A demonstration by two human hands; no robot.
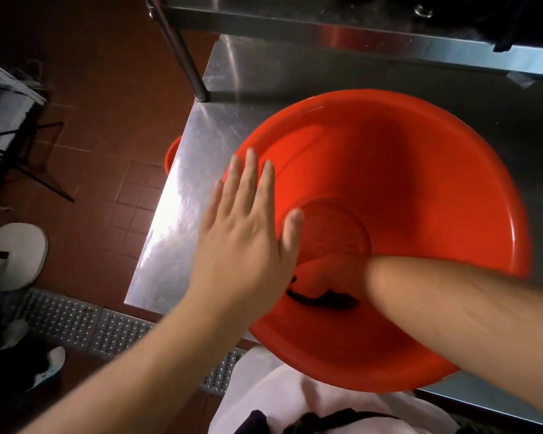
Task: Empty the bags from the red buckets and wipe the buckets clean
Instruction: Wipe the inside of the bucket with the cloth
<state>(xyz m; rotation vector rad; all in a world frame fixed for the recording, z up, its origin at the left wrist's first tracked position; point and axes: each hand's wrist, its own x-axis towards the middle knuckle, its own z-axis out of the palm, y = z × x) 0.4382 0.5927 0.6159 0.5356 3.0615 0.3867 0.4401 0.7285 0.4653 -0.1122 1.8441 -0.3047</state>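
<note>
A large red bucket (420,189) fills the centre right of the frame, tilted on a steel desk (201,145). The left hand (248,233) lies flat and open across its left rim, steadying it. The right hand (329,274), low inside, seems to press a dark cloth (323,300); its grip cannot be made out. Wiping well likely means firm bracing and overlapping circular strokes

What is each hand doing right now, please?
Left hand: open, fingers straight, over the bucket rim.
Right hand: inside the bucket on a dark cloth; grip cannot be told.
</note>
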